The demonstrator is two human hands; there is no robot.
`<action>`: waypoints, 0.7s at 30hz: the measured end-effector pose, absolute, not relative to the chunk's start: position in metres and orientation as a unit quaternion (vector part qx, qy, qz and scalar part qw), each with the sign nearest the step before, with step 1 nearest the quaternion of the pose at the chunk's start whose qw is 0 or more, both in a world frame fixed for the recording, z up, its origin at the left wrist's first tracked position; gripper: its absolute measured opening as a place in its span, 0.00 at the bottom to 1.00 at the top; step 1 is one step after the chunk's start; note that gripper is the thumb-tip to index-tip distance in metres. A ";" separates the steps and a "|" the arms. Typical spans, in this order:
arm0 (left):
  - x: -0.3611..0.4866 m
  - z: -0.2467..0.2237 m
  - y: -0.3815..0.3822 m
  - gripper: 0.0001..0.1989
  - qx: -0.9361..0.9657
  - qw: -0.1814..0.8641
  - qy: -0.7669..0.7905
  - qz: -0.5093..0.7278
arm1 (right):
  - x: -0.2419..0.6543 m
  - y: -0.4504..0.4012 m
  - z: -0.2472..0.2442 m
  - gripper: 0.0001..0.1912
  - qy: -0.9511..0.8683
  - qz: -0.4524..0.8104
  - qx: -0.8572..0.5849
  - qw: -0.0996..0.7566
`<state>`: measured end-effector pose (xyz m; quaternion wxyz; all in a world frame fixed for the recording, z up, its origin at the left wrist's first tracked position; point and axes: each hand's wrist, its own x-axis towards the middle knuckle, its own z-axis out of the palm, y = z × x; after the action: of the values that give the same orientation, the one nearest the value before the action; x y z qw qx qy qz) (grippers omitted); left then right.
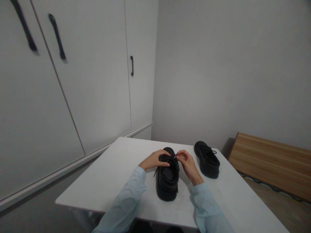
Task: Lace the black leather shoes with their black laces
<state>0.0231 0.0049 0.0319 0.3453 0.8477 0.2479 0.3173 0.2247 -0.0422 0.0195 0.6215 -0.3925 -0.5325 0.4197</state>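
Note:
A black lace-up shoe [167,187] rests on the white table [109,174], its heel toward me and its toe pointing away. My left hand [156,159] is curved around the left side of the lacing, thumb below and fingers above, gripping the shoe there. At the right of the opening, my right hand [186,161] pinches a black shoelace [175,156] between thumb and fingertips. One loose lace end hangs down the shoe's left side. The fingertips partly cover the lacing and tongue. Another black shoe [209,163] stands to the right of my right hand, with its laces on top.
White cabinet doors [97,81] with dark handles rise along the left. A grey-white wall [225,71] stands behind the table. A wood-grain board [269,165] leans low at the right, beyond the table's right edge.

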 end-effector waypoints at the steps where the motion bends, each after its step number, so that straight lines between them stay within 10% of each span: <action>1: 0.023 0.031 0.005 0.24 0.847 0.348 0.247 0.318 | 0.224 -0.043 0.021 0.10 -0.535 0.417 -0.394 0.620; 21: 0.022 0.035 0.003 0.21 0.843 0.354 0.245 0.322 | 0.238 -0.044 0.027 0.09 -0.653 0.321 -0.436 0.529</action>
<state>0.0223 0.0030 0.0346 0.3543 0.8434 0.2446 0.3215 0.2379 -0.0443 0.0270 0.5292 -0.4365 -0.6531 0.3209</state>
